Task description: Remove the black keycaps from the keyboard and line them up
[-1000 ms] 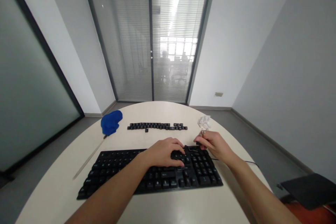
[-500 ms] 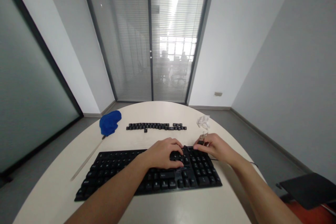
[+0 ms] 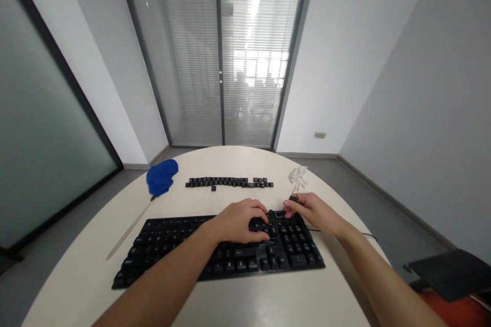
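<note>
A black keyboard [image 3: 245, 265] lies across the near part of the table. My left hand [image 3: 241, 222] rests on its right-middle keys, palm down, thumb and fingers apart and curved around a few keys. Over the keyboard's upper right corner, my right hand [image 3: 310, 212] pinches a small keycap puller [image 3: 294, 197] with a black body and two thin prongs pointing up and away. My right fingertips are just above or at the number-pad keys; whether they touch I cannot tell. Loose black keycaps [image 3: 230, 182] stand in rows beyond the keyboard, with one keycap [image 3: 214, 188] set in front of them.
A blue cloth duster [image 3: 161, 176] with a long pale stick lies at the left. Crumpled white tissue [image 3: 298, 176] sits at the right, beyond my right hand. The keyboard's cable [image 3: 368, 235] runs off the right edge of the round table [image 3: 245, 306]. A dark chair [image 3: 452, 273] stands at the lower right.
My right hand has turned the puller so its prongs now stand up, and its fingertips have shifted slightly over the keys. My left hand has stayed in place on the keyboard.
</note>
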Demonstrator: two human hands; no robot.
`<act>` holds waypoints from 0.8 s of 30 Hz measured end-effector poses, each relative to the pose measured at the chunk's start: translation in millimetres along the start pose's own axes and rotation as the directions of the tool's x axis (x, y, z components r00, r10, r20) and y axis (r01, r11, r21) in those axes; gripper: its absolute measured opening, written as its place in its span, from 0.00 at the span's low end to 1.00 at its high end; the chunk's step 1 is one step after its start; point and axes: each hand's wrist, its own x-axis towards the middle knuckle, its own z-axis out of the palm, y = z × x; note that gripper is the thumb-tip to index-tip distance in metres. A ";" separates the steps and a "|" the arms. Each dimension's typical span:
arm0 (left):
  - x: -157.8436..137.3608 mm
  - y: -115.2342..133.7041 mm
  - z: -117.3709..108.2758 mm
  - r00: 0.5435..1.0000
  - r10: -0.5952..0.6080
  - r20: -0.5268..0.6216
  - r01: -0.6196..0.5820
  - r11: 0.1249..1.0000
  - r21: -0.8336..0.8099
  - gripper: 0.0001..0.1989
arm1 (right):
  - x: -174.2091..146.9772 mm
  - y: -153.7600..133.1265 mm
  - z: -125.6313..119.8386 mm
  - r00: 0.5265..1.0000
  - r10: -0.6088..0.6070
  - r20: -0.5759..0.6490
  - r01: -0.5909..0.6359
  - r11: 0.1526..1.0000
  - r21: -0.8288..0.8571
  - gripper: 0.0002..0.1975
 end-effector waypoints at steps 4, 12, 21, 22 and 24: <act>0.2 1.2 -0.2 1.000 0.010 -0.016 -0.010 1.000 -0.025 0.13 | 4.4 12.7 0.9 0.998 0.049 -0.048 -0.042 0.989 0.144 0.27; 5.1 -3.5 4.8 0.969 -0.201 -0.146 0.190 0.978 -0.086 0.11 | 7.7 -7.3 21.5 0.943 0.097 -0.317 -0.012 0.965 0.261 0.26; 6.8 -12.2 7.6 0.949 -0.223 -0.224 0.185 0.966 -0.180 0.09 | 12.6 -22.7 51.6 0.962 0.027 -0.272 0.051 0.961 0.273 0.22; 6.9 -13.1 8.1 0.948 -0.221 -0.229 0.182 0.967 -0.179 0.09 | 13.1 -22.3 52.0 0.966 0.016 -0.258 0.055 0.963 0.265 0.22; 7.1 -14.5 8.7 0.949 -0.216 -0.231 0.175 0.967 -0.185 0.09 | 13.4 -21.8 51.5 0.973 0.010 -0.233 0.054 0.962 0.266 0.22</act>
